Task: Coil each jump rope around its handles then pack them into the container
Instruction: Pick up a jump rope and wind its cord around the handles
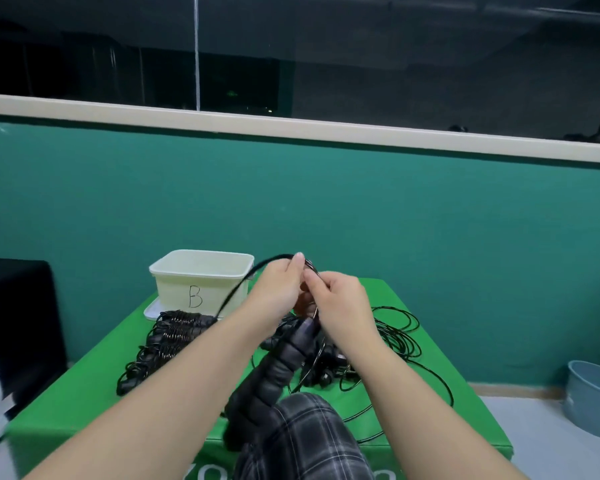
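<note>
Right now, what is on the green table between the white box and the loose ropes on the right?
In the head view, the two hands holding a rope sit between the white box and the loose ropes.

- Green padded table [84,382] against a teal wall [430,220].
- Pale blue bucket [591,396] on the floor right of the table.
- Black object [18,313] left of the table.
- White tray [150,311] on the table's far left part.
- Cream window ledge [291,123] topping the wall beyond the table.

dim, soft, wide-angle edge distortion
</note>
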The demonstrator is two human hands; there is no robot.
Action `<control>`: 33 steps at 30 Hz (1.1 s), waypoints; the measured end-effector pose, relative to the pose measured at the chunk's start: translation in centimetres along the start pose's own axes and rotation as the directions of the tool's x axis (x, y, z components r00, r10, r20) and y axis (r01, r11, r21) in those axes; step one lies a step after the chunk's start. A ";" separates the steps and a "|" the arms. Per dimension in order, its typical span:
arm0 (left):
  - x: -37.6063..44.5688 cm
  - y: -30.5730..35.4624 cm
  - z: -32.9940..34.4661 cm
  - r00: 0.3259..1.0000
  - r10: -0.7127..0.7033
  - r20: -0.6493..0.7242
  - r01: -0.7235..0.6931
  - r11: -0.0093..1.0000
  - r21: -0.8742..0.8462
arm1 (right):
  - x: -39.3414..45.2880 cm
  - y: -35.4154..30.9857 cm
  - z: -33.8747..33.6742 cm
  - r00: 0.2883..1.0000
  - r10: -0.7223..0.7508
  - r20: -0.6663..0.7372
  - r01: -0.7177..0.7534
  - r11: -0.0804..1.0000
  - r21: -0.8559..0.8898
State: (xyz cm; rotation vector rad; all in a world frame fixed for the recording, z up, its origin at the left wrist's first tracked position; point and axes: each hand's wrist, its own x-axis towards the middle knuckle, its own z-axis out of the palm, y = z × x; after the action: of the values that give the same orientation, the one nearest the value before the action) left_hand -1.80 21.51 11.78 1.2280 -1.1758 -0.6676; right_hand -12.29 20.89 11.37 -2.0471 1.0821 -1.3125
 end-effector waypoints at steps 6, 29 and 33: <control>-3.1 -1.5 -0.4 0.988 0.087 0.125 -0.067 0.986 -0.151 | -0.8 -0.7 0.8 0.990 -0.062 -0.124 0.080 0.986 0.145; -6.8 -8.7 0.7 0.969 0.065 0.240 -0.043 0.995 -0.095 | -5.6 3.9 1.4 0.974 -0.188 -0.127 0.203 0.972 0.119; -7.0 -8.2 0.5 0.978 0.022 0.207 0.024 0.976 -0.218 | -7.1 5.7 2.9 0.993 -0.079 -0.084 0.093 0.979 0.183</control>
State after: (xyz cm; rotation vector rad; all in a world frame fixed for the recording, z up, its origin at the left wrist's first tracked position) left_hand -2.87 25.41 1.77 0.9891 -1.2365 -0.9196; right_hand -13.39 23.34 2.18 -1.9371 0.8737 -1.4864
